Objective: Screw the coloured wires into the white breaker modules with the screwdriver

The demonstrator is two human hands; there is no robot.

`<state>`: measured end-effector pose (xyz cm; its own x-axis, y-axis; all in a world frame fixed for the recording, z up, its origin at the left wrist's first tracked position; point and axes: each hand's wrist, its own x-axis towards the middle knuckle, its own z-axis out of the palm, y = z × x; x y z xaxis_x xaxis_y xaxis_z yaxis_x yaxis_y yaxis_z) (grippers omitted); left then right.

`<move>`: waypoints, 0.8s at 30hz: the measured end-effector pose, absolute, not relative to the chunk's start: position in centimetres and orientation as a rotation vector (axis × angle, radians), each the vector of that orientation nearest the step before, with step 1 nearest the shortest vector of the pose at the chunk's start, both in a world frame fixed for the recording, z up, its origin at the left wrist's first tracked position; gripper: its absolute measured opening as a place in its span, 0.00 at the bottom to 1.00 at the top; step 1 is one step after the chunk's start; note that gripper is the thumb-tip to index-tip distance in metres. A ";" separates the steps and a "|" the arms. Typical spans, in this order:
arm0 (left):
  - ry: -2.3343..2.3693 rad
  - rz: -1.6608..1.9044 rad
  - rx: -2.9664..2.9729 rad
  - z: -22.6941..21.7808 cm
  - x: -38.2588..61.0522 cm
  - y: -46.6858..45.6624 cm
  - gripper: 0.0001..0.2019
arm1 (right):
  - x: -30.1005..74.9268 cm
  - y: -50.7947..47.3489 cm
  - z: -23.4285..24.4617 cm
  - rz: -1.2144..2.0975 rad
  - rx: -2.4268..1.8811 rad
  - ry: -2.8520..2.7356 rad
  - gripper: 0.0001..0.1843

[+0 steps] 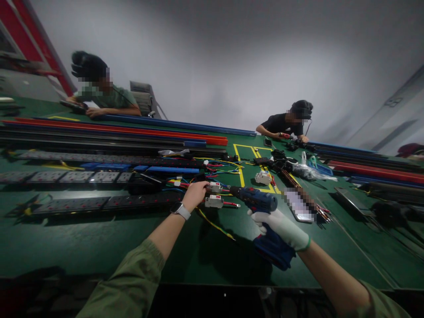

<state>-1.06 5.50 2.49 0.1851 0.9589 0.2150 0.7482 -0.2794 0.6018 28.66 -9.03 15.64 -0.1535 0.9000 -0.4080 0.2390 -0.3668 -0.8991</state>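
Observation:
My right hand (280,225), in a white glove, is closed round the grip of a blue cordless drill (261,207). The drill's nose points left at a small white breaker (214,187) with coloured wires. My bare left hand (195,194), a watch on its wrist, is closed on that breaker and steadies it against the green table (99,238). A second white breaker (213,202) lies just in front of it, and a yellow wire (215,226) trails toward me.
Long black socket strips (73,205) and red, blue and black rails (132,130) lie across the left. A phone (300,207), a third breaker (263,178) and a plastic bag (306,172) sit on the right. Two other people work at the far edge.

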 end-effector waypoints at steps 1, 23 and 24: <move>1.612 0.806 2.104 2.5 -1.0 5.5 0.19 | 28.7 -9.0 15.6 1.563 -1.566 -1.300 0.20; 1.611 0.798 2.088 2.9 -0.9 5.4 0.19 | 29.4 -9.0 14.8 1.579 -1.564 -1.309 0.19; 1.610 0.796 2.088 2.9 -0.9 5.4 0.19 | 29.2 -9.1 15.0 1.580 -1.561 -1.313 0.18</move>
<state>-0.91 5.40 2.89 0.1808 0.9627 0.2011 0.7442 -0.2676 0.6120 29.25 -9.07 14.98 -0.1706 0.8947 -0.4128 0.2421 -0.3681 -0.8977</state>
